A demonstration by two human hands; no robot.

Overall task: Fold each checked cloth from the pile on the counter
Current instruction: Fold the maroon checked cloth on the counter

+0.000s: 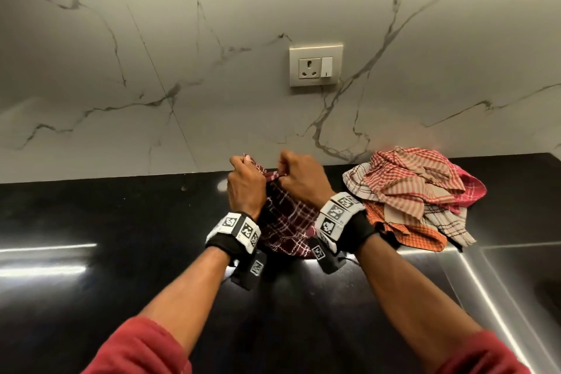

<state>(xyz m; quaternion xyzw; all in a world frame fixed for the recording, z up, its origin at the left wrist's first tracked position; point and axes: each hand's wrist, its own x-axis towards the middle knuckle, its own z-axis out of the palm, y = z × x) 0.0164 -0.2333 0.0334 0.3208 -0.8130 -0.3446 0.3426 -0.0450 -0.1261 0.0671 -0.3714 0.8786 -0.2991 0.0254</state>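
A maroon checked cloth point(288, 222) hangs between the two wrists, over the middle of the black counter point(121, 222) and close to the back wall. It is a dark wine red crossed by thin pale lines in a loose grid, soft and rumpled, with a stitched pale hem along its lower edge. The left hand point(246, 182) curls its fingers round one upper corner, and the right hand point(299, 179) pinches the bunched top edge just beside it, so both hands grip the cloth, knuckles nearly touching. The hands and wrists cover most of the upper part, and it is hard to tell whether the hem rests on the counter or hangs just above it. To the right, against the wall, lies the pile of checked cloths point(416, 191), crumpled together: beige with red checks on top, white with dark lines at the left, pink at the right and an orange one point(419, 237) underneath. How many are in it cannot be counted. The counter is glossy and mirrors streaks of light; at its right edge begins a brushed steel sink surround point(501, 267), cut off by the frame. The wall point(182, 70) is pale, marble-veined and smooth, and carries a cream socket plate point(315, 65). Each wrist wears a black band with printed square markers point(338, 215), and red sleeves point(136, 346) are pushed up the forearms.
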